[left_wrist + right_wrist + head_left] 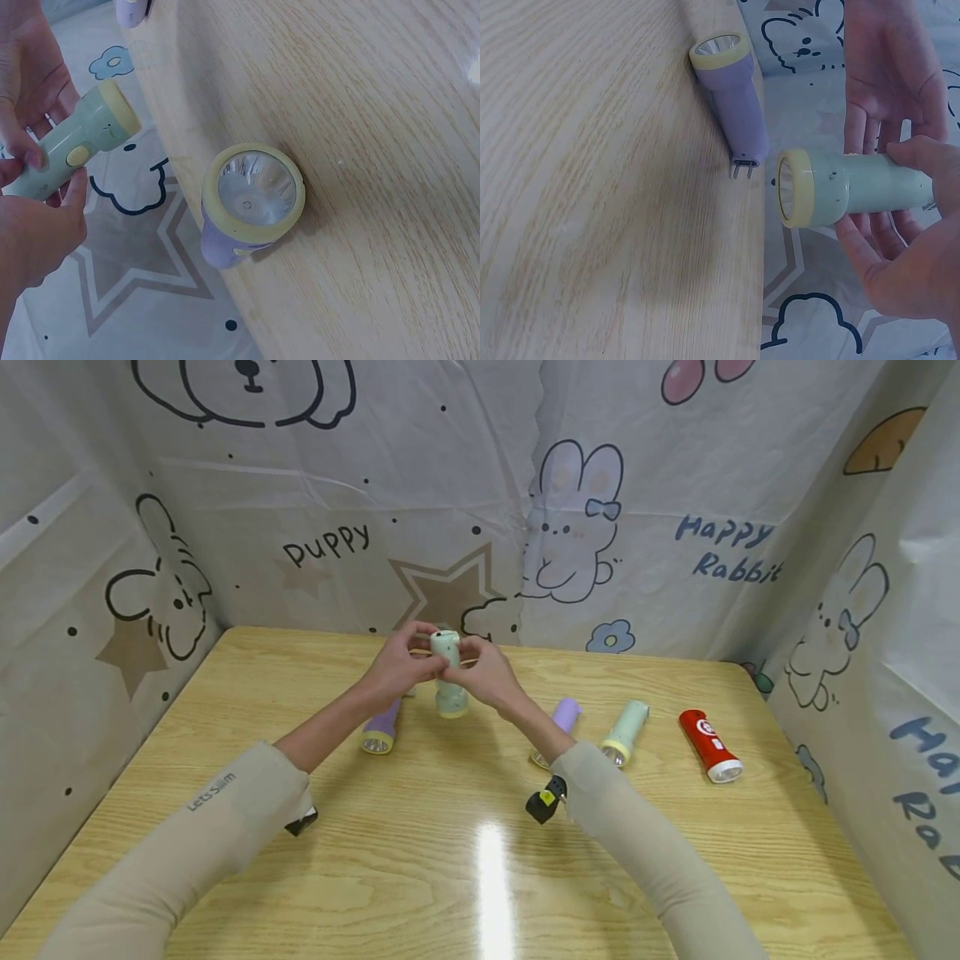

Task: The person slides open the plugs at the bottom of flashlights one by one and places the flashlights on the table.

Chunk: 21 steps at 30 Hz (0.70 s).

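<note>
Upright above the far part of the table, a mint-green flashlight (451, 699) with a pale yellow rim is held between both hands, its lens end downward. My left hand (399, 665) pinches its upper body from the left. From the other side my right hand (489, 677) grips it with thumb and fingers. In the left wrist view a round yellow button (78, 156) shows on its side. Just left of it on the table lies a purple flashlight (383, 727); in the right wrist view, metal plug prongs (742, 171) stick out of its tail.
Right of my hands lie another purple flashlight (566, 714), partly hidden by my right forearm, a second green flashlight (630, 727) and a red flashlight (705, 739) with a white rim. The wooden table (390, 860) meets a printed cloth (337, 485) at its back and sides.
</note>
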Each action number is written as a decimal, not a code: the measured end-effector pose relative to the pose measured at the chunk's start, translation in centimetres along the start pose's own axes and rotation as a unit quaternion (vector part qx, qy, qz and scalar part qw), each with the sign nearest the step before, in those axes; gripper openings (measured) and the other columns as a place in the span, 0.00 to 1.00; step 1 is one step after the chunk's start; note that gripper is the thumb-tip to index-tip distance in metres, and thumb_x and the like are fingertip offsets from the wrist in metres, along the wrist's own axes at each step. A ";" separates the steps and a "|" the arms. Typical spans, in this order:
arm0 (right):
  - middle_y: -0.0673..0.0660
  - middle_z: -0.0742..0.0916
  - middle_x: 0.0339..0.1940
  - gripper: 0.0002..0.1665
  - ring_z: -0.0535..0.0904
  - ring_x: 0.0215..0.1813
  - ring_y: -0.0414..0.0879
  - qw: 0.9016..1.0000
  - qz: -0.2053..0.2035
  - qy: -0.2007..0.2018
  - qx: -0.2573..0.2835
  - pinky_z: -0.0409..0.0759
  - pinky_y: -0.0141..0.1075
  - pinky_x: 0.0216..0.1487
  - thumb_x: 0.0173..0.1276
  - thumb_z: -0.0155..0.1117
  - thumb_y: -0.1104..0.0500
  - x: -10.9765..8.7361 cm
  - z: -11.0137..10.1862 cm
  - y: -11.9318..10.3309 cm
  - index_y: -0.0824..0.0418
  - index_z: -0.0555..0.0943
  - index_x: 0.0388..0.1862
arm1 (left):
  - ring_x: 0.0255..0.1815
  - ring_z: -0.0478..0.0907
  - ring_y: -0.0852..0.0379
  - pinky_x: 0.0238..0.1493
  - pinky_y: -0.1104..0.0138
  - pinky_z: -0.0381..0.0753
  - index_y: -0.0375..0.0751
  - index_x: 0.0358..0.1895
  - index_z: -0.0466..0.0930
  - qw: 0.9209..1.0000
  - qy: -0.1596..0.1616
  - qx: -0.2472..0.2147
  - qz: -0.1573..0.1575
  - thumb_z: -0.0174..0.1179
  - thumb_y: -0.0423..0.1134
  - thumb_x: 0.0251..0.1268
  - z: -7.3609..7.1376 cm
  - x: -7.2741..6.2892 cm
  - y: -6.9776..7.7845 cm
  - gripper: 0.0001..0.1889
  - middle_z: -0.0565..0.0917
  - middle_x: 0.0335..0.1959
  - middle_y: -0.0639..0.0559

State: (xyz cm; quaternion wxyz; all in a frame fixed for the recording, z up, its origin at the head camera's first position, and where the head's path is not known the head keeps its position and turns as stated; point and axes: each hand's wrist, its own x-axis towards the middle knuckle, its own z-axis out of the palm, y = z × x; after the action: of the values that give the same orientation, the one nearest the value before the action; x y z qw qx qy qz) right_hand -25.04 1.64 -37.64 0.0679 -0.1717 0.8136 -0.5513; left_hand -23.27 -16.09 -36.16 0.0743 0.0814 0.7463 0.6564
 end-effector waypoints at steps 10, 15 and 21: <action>0.62 0.83 0.51 0.26 0.80 0.53 0.54 1.000 -0.010 -0.005 0.003 0.82 0.40 0.53 0.63 0.72 0.61 -0.2 0.0 -0.1 0.70 0.76 0.57 | 0.58 0.76 0.41 0.56 0.55 0.81 0.33 0.66 0.64 1.000 -0.015 0.003 0.011 0.60 0.29 0.68 -0.3 -0.1 0.0 0.26 0.72 0.60 0.35; 0.61 0.83 0.51 0.26 0.81 0.51 0.54 1.000 -0.014 -0.005 0.008 0.83 0.39 0.51 0.63 0.72 0.61 -0.2 0.0 -0.2 0.69 0.76 0.57 | 0.58 0.75 0.42 0.58 0.56 0.79 0.33 0.66 0.63 0.999 -0.027 -0.002 0.017 0.60 0.30 0.69 -0.5 -0.1 -0.2 0.25 0.71 0.60 0.35; 0.61 0.83 0.51 0.27 0.81 0.52 0.53 1.000 -0.024 -0.001 0.004 0.82 0.38 0.52 0.63 0.73 0.60 -0.1 0.0 -0.2 0.69 0.77 0.59 | 0.60 0.73 0.42 0.61 0.52 0.77 0.33 0.65 0.63 0.999 -0.025 -0.036 0.002 0.53 0.37 0.76 -0.6 -0.1 0.1 0.20 0.69 0.61 0.36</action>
State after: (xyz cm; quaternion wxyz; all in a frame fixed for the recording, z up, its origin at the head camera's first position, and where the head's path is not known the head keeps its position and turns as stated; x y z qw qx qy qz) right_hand -24.86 1.61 -37.49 0.0561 -0.1913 0.8069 -0.5560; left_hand -23.30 -16.65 -36.01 0.0943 0.0962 0.7201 0.6806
